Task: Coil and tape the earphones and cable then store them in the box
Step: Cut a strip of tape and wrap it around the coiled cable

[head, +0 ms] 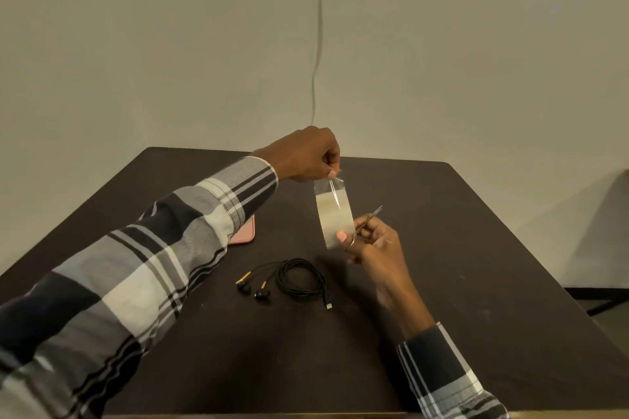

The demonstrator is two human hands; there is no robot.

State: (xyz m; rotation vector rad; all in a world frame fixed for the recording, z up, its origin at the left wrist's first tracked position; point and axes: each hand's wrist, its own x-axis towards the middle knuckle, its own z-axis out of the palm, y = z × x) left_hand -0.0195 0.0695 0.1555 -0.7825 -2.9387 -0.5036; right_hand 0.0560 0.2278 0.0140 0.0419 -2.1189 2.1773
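Earphones (286, 281) coiled below right hand (369, 241), which grips tape roll (335, 221) and scissors (371, 216); left hand (308, 155) pinches pulled strip (328, 185); taping, boxing left

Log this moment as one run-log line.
left hand: pinches pulled tape end | right hand: holds tape roll and scissors | earphones: coiled on table, untaped
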